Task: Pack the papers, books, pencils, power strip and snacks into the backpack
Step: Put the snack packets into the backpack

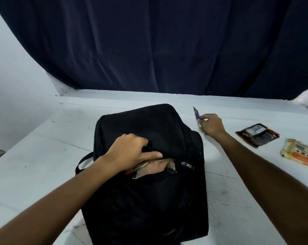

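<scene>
White table (pixel 43 156) | left hand (pixel 130 151) grips backpack (pixel 149 200) flap | right hand (pixel 212 125) clutches half-hidden snack (pixel 197 114)

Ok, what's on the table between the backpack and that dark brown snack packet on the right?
In the head view, the right hand sits between the backpack and the dark brown packet, gripping a purple snack packet. Otherwise bare table.

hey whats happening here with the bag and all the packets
A person is packing snacks into a black backpack lying on a white table. The left hand holds open a zipped pocket, where a packet already shows. The right hand grips a purple packet beside the bag. Two more lie on the table to the right: a dark packet and a yellow-orange packet.
</scene>
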A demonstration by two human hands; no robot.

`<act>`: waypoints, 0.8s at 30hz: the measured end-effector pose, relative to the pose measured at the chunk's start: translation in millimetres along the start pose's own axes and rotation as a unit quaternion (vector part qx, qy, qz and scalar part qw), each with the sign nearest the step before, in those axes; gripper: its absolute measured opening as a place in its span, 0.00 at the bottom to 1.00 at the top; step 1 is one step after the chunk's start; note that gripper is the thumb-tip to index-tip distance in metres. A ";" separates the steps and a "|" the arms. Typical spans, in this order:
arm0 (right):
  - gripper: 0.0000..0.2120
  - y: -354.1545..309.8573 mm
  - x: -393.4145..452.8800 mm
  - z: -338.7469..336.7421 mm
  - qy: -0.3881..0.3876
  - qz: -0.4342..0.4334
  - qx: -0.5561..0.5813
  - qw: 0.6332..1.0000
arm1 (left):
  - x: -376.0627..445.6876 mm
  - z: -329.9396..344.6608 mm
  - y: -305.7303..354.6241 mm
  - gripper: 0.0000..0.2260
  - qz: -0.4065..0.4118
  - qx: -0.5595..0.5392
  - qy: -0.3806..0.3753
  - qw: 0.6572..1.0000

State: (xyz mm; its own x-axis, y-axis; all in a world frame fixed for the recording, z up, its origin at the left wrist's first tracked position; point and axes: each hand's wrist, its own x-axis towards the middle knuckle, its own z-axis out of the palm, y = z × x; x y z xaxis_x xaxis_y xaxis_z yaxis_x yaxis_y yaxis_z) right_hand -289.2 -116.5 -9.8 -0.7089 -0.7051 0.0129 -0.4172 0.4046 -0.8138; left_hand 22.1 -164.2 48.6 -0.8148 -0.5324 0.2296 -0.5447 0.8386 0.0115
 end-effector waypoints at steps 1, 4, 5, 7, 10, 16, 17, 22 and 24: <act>0.06 -13.7 -8.9 -6.2 -0.012 0.012 0.095 0.995 | 4.9 -3.6 -3.0 0.35 -0.010 -0.041 -0.032 0.999; 0.06 -61.4 -52.3 -31.3 -0.110 0.013 0.294 0.949 | 19.5 -17.2 -10.4 0.34 -0.015 -0.154 -0.095 0.983; 0.06 -75.5 -67.9 -38.7 -0.165 -0.004 0.328 0.930 | 23.7 -19.6 -13.8 0.33 -0.015 -0.192 -0.121 0.974; 0.07 -94.9 -95.6 -50.4 -0.287 -0.029 0.336 0.897 | 30.1 -26.5 -16.7 0.31 -0.023 -0.267 -0.161 0.950; 0.09 -115.0 -132.3 -53.8 -0.426 -0.058 0.227 0.874 | 37.2 -35.0 -20.2 0.31 -0.066 -0.400 -0.185 0.895; 0.12 -149.1 -191.3 -21.3 -0.303 -0.264 -0.162 0.901 | 50.0 -59.1 -27.1 0.27 -0.089 -0.460 -0.150 0.870; 0.13 -150.8 -197.0 -12.3 -0.227 -0.293 -0.249 0.895 | 51.5 -63.1 -28.7 0.30 -0.086 -0.454 -0.143 0.875; 0.18 -140.0 -202.4 43.1 0.113 -0.430 -0.410 0.796 | 54.1 -76.9 -30.1 0.27 -0.021 -0.383 -0.084 0.920; 0.11 -133.7 -194.2 66.7 0.127 -0.463 -0.403 0.779 | 55.1 -78.0 -32.2 0.27 -0.005 -0.385 -0.057 0.921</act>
State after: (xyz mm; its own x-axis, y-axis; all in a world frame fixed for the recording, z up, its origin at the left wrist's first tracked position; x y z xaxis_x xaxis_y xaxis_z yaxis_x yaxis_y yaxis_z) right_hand -57.8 -72.5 57.8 0.0620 -0.8154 0.5756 -0.9655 0.0972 0.2417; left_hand 10.3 -211.5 136.9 -0.8497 -0.5130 0.1223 -0.2861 0.6432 0.7103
